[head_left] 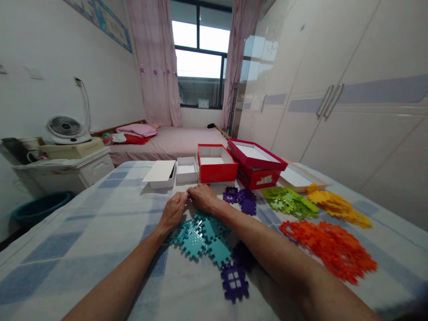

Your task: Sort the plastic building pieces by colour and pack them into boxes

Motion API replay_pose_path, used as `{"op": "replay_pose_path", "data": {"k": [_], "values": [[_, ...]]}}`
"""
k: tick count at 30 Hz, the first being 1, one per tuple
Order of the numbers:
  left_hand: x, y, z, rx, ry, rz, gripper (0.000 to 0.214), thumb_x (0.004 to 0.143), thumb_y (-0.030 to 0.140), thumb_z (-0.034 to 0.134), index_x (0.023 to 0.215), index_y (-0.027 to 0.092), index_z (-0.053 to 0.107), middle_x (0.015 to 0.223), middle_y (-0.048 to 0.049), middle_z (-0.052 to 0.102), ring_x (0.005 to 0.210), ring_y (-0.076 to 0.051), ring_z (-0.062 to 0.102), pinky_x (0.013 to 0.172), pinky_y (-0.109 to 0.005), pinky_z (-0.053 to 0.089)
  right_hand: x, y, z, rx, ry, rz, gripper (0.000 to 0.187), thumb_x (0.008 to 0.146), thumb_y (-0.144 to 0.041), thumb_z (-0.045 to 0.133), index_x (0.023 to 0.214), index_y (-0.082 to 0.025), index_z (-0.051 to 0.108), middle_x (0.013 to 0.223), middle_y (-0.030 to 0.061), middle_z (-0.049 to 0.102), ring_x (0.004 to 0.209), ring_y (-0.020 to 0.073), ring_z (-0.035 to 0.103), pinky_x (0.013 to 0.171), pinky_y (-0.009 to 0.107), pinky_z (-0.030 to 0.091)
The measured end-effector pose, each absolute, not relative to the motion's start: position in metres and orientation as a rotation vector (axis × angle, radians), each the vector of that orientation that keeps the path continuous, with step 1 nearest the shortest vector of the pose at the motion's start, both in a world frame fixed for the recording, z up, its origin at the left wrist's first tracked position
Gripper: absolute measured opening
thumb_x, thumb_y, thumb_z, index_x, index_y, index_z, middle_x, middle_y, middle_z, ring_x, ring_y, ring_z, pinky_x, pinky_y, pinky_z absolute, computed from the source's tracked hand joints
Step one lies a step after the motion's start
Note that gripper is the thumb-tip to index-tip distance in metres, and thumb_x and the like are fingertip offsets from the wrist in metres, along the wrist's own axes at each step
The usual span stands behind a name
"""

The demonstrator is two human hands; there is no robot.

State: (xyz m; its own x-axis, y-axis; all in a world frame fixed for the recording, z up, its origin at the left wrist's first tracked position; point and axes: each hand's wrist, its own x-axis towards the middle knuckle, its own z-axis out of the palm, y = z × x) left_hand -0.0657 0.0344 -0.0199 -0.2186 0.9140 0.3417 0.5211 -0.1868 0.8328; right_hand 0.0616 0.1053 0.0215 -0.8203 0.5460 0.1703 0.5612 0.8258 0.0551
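My left hand point(174, 208) and my right hand point(203, 197) meet at the fingertips just beyond a pile of teal plastic interlocking tiles point(194, 240). Both have their fingers curled in and pressed together. Whatever they pinch, if anything, is hidden behind the fingers. The teal tiles lie overlapping beneath my wrists, partly covered by the right one. To the right of my right hand sit several purple interlocking tiles point(248, 201). Closer to me, a purple tile with a window-like cutout point(234, 281) lies beside my right forearm.
Green tiles point(290, 202), yellow tiles point(341, 207) and orange tiles point(334, 249) form piles at the right. Along the back stand a white box with a lid point(161, 174), a small white open box point(187, 174), a red open box point(218, 173) and a dark red box with its tilted lid point(257, 176).
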Motion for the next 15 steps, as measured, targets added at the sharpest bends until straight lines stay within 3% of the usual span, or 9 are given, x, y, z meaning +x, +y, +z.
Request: {"op": "replay_pose_path", "data": {"k": [6, 11, 15], "values": [[-0.064, 0.034, -0.021, 1.483, 1.59, 1.408, 0.048, 0.086, 0.055, 0.038, 0.089, 0.015, 0.065, 0.105, -0.0115, 0.064, 0.095, -0.023, 0.063, 0.079, -0.035, 0.054, 0.084, 0.098, 0.043, -0.839, -2.738, -0.063, 0.038, 0.084, -0.013, 0.049, 0.121, -0.016, 0.056, 0.113, 0.0087, 0.065, 0.103, 0.0216, 0.053, 0.086, 0.032, 0.04], [-0.066, 0.041, -0.032, 1.423, 1.487, 1.498, 0.054, 0.081, 0.062, 0.044, 0.088, 0.014, 0.066, 0.099, -0.0114, 0.066, 0.092, -0.022, 0.064, 0.082, -0.038, 0.055, 0.142, 0.111, 0.058, -0.997, -2.65, -0.171, 0.029, 0.084, -0.009, 0.048, 0.108, -0.016, 0.062, 0.099, 0.0085, 0.067, 0.094, 0.0211, 0.053, 0.082, 0.031, 0.04], [-0.068, 0.04, -0.031, 1.439, 1.528, 1.486, 0.056, 0.08, 0.065, 0.045, 0.087, 0.014, 0.068, 0.098, -0.0114, 0.067, 0.093, -0.023, 0.064, 0.084, -0.039, 0.054, 0.175, 0.13, 0.058, -1.193, -2.582, -0.197, 0.023, 0.084, -0.013, 0.053, 0.104, -0.016, 0.063, 0.1, 0.0091, 0.066, 0.098, 0.0219, 0.052, 0.082, 0.031, 0.041]]}}
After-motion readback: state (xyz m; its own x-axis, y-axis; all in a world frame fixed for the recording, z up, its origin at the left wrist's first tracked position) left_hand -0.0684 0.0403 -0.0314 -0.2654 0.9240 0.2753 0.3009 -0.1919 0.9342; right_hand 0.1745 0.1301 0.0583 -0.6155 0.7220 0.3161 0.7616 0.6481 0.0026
